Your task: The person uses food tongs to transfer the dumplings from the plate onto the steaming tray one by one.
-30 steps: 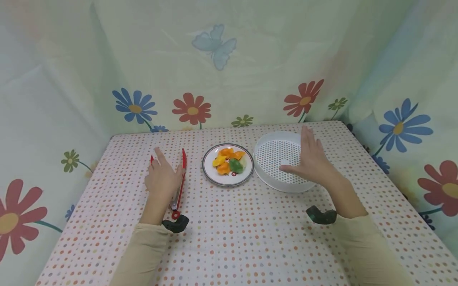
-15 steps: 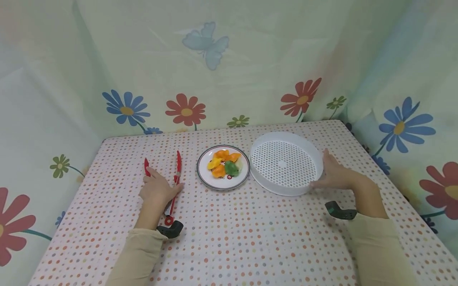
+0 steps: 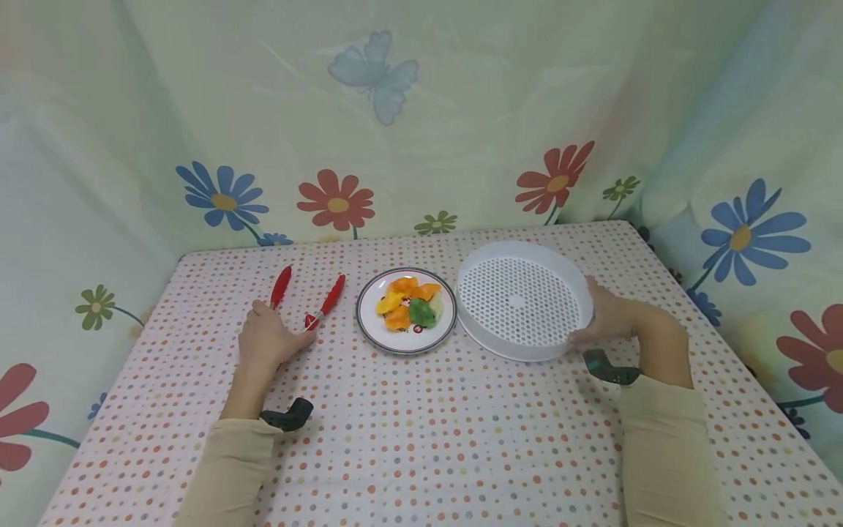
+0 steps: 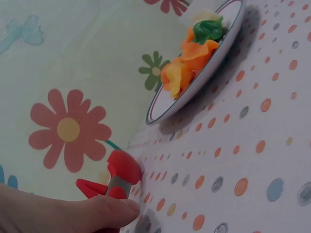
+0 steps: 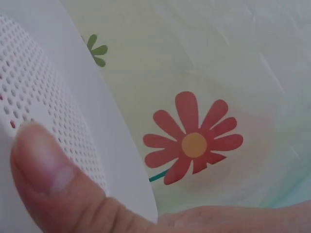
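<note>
My left hand (image 3: 266, 340) grips a pair of red-tipped metal tongs (image 3: 332, 294), whose two arms spread apart and point away from me. The left wrist view shows the thumb along one arm of these tongs (image 4: 124, 167). My right hand (image 3: 612, 318) holds the right side of a round white sieve (image 3: 516, 300) with a perforated bottom. Its thumb (image 5: 43, 165) crosses in front of the wall in the right wrist view; most fingers are hidden. Between the hands stands a white plate (image 3: 435, 333) bearing several orange, yellow and green dumpling-like pieces (image 3: 421, 312).
A dotted cloth covers the table (image 3: 408, 439). The plate stands right beside the sieve's left wall. Flower-printed curtains (image 3: 448, 132) rise behind the table and at both sides.
My left hand has closed round the tongs, and their tips have shifted. The right hand has moved from above the sieve to its right side and settled there. Sieve and plate stay put.
</note>
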### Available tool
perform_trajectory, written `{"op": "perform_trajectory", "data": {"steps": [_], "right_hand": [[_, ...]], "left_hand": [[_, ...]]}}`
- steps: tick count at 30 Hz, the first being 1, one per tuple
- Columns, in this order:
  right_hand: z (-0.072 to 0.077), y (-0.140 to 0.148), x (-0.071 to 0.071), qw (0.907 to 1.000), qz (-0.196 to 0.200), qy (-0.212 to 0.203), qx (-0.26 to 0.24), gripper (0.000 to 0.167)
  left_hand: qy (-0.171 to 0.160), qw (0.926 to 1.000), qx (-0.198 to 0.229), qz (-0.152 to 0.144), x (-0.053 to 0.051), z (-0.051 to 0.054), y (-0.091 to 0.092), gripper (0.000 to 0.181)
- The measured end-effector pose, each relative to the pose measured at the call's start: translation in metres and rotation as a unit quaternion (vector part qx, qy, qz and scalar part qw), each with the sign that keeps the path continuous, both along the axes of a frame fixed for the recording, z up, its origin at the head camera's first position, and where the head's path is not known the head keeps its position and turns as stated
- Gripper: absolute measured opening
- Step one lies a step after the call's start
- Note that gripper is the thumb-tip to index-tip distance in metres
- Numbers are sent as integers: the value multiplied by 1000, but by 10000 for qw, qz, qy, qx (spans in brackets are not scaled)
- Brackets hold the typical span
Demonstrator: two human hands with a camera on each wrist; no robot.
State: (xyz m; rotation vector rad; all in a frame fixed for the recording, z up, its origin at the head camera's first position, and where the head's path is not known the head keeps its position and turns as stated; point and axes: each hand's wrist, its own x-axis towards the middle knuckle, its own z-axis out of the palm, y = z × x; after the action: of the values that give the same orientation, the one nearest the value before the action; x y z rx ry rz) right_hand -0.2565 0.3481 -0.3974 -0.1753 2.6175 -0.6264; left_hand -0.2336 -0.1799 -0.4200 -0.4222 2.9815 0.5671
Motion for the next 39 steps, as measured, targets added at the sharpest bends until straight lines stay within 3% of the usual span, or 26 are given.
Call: {"op": "perform_trajectory", "data": {"steps": [6,11,18,22,27,33,39], "right_hand": [[-1,4,-1,9999,-47,-35,-106,134],[-6,2,2,9996,10,68,-267,135],[-9,5,2,9996,68,177,-204,134],[-9,6,0,9994,88,196,-256,134],[-10,5,0,9991,16,145,-408,134],[-8,7,1,9991,-42,62,-423,134],[-10,6,-1,9989,-7,101,-467,134]], "left_hand": [[151,9997,168,-84,-4,-1,-16,99],[547,9967,388,-450,-5,12,-29,102],[936,9838,132,-1525,-11,44,-29,98],[868,9737,352,-2075,-10,56,-24,92],[600,9655,432,-2497,-7,60,-17,94],[470,9600,134,-2755,0,59,-9,94],[548,9512,-295,-3022,6,60,-4,86]]}}
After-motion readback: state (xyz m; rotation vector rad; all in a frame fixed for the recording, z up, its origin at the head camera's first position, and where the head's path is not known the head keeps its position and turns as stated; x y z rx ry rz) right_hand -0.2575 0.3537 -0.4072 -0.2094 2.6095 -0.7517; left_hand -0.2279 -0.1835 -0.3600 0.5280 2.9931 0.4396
